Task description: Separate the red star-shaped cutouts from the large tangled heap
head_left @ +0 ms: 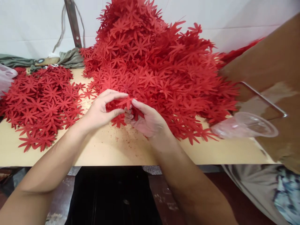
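Observation:
A red flower-shaped cutout (pixel 127 101) with narrow petals is between my two hands, above the table. My right hand (pixel 150 122) pinches it from the right, thumb on top and fingers curled beneath. From the left, my left hand (pixel 99 107) curves around it, with the index fingertip at its upper edge and the thumb tip at its lower edge. Whether more pieces sit under the right thumb is hidden. Behind both hands rises a big heap of the same red cutouts (pixel 154 62). A lower pile of red cutouts (pixel 44 103) lies to the left.
The pale tabletop (pixel 112 153) has red crumbs near its front. On the right, a clear plastic cup (pixel 246 126) lies on its side by a leaning brown board (pixel 264 75). Grey-green cloth (pixel 72 57) lies along the back left, and a plastic bag (pixel 6 78) is at the left edge.

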The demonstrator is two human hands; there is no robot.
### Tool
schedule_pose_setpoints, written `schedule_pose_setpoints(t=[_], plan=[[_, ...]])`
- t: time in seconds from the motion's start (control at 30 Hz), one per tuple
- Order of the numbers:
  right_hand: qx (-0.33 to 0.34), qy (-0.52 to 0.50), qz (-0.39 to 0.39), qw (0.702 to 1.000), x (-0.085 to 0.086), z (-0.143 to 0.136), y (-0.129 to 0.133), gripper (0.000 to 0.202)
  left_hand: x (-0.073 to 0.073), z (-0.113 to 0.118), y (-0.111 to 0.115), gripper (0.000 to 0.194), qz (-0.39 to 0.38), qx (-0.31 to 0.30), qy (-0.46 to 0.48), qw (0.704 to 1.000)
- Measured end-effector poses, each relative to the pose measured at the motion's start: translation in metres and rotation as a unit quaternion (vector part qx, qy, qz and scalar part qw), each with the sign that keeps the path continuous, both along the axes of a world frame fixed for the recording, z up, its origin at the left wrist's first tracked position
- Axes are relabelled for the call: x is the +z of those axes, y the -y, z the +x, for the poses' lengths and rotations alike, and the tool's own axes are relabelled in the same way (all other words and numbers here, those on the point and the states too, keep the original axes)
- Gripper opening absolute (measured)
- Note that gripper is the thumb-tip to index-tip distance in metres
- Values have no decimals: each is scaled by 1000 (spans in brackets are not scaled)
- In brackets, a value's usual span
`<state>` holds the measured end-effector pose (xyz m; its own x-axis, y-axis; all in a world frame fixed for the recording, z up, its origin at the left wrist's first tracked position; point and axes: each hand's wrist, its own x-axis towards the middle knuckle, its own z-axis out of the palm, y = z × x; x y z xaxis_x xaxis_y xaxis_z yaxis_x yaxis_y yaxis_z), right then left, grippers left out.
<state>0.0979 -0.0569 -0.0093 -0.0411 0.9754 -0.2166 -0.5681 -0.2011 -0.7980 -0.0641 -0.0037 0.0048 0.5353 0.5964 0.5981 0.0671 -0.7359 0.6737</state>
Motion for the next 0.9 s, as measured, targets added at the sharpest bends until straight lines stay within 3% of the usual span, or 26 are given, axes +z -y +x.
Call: schedule_pose_setpoints(t=[0.1,0.3,0.43,0.57,0.67,0.77,0.9], plan=[[22,-14,-11,1000,-2,0,0,25,-2,5,2,22,-12,23,7,1000],[22,17,9,1000,-5,-4,3,29,-5,13,2,25,-56,81,59,993],[14,15,18,1000,-6,-3,3,32,-3,11,3,23,-75,54,44,995],[27,2,-4,1000,-10,1,0,33,1,8,7,19,-38,6,11,999],[30,9,5,999,-12,1,-1,31,2,10,10,18,-20,12,9,1000],[33,12,2,999,-9,-3,1,34,1,15,11,16,-77,42,33,996],[12,18,-12,1000,-5,-7,6,39,1,17,7,35,-200,81,78,973]])
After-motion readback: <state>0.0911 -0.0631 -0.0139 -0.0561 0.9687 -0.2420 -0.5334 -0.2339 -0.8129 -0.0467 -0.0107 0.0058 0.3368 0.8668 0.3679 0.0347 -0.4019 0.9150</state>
